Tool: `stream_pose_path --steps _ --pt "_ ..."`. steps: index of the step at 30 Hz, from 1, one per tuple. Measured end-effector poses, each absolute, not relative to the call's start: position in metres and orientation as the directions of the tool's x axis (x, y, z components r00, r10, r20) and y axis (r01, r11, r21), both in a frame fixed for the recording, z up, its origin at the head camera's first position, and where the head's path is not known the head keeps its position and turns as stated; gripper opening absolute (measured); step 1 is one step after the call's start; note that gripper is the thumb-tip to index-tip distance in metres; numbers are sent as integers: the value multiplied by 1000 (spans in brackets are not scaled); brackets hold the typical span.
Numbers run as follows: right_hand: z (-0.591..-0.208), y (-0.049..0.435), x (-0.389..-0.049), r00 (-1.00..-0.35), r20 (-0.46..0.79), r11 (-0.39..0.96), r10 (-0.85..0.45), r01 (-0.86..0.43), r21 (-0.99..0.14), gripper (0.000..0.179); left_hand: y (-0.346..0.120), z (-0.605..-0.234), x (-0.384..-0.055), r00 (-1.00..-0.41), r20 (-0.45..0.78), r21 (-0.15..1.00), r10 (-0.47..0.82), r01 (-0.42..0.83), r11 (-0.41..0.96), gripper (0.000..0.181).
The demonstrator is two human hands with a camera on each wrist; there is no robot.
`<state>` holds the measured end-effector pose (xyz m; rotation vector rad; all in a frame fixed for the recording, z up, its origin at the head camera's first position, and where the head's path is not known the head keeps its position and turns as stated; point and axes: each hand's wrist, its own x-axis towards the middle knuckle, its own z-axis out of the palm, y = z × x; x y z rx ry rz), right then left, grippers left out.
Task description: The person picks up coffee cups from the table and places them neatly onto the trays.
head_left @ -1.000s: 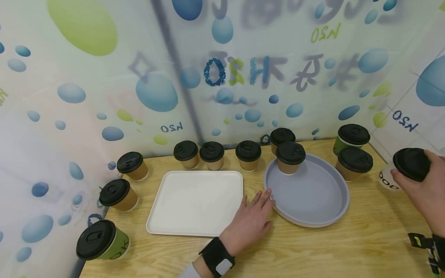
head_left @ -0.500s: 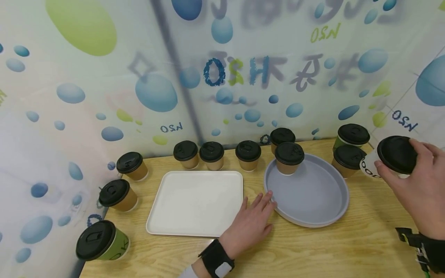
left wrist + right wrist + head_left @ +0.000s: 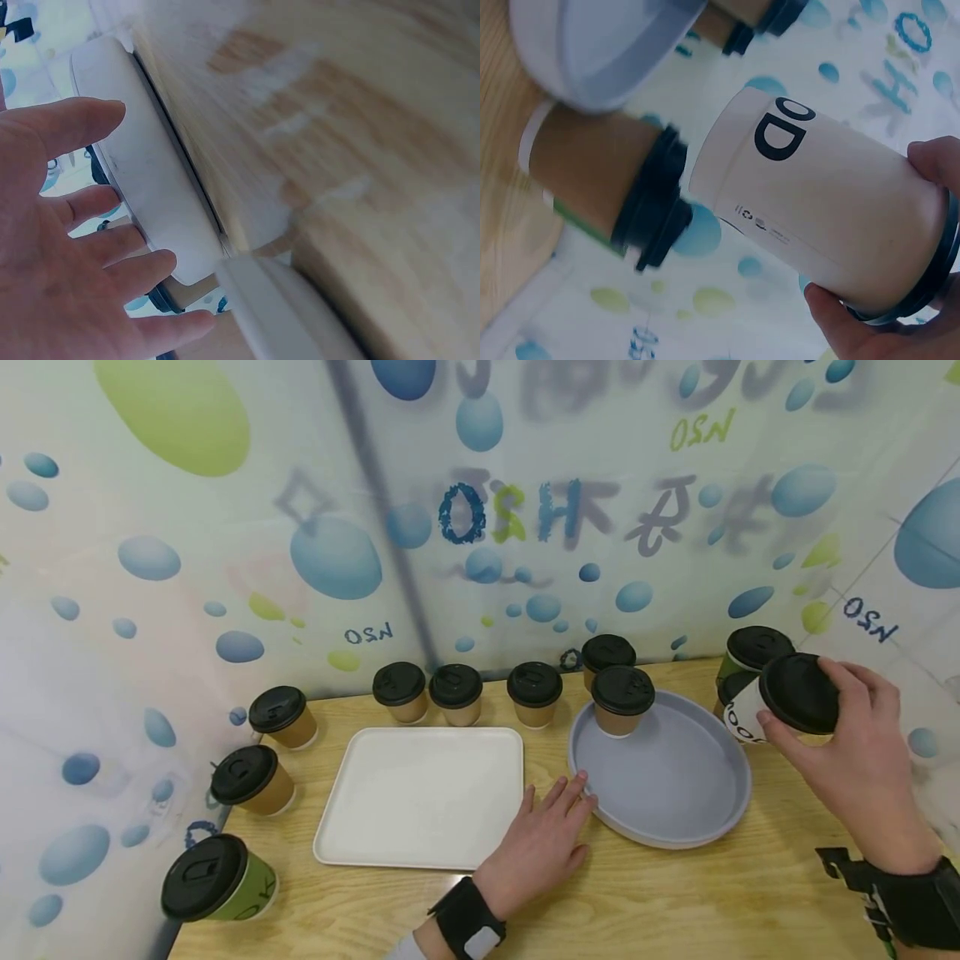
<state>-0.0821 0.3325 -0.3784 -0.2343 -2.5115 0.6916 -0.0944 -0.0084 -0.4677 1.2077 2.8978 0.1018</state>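
My right hand grips a white paper cup by its black lid, thumb on one side and fingers on the other. The cup has dark lettering and is tilted, raised above the table to the right of the round grey-blue plate. Behind it a brown cup and a green cup are partly hidden. My left hand lies with straight, spread fingers between the rectangular white tray and the plate, fingertips at the plate's rim. On the plate's back left stands a brown cup with a black lid.
Several lidded brown cups, one of them behind the tray, line the table's back edge. At the left edge stand two brown cups and a green cup. A printed curtain closes off the back of the wooden table.
My right hand has lifted the white cup from the table at the far right and carried it left, towards the plate. The left hand has stayed at the plate's rim.
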Motion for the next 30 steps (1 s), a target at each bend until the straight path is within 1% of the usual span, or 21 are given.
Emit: stream_pose_path --steps 6,10,19,24,30 --pt "-390 317 -97 -890 413 823 192 -83 -562 91 -8 -469 -93 -702 35 56 711 712 700 61" --pt "-399 309 -109 -902 408 825 142 -120 -552 92 -8 -470 -92 -697 49 52 715 717 695 60" --pt "-414 301 -134 -938 340 840 67 -131 -527 87 -8 -470 -92 -698 48 62 714 716 695 61" --pt "-421 300 -143 -943 331 856 43 -136 -499 85 -8 -469 -91 -698 40 63 715 716 695 61" --pt "-425 300 -149 -945 327 856 33 -142 -497 83 -8 -468 -91 -698 40 55 715 716 696 62"
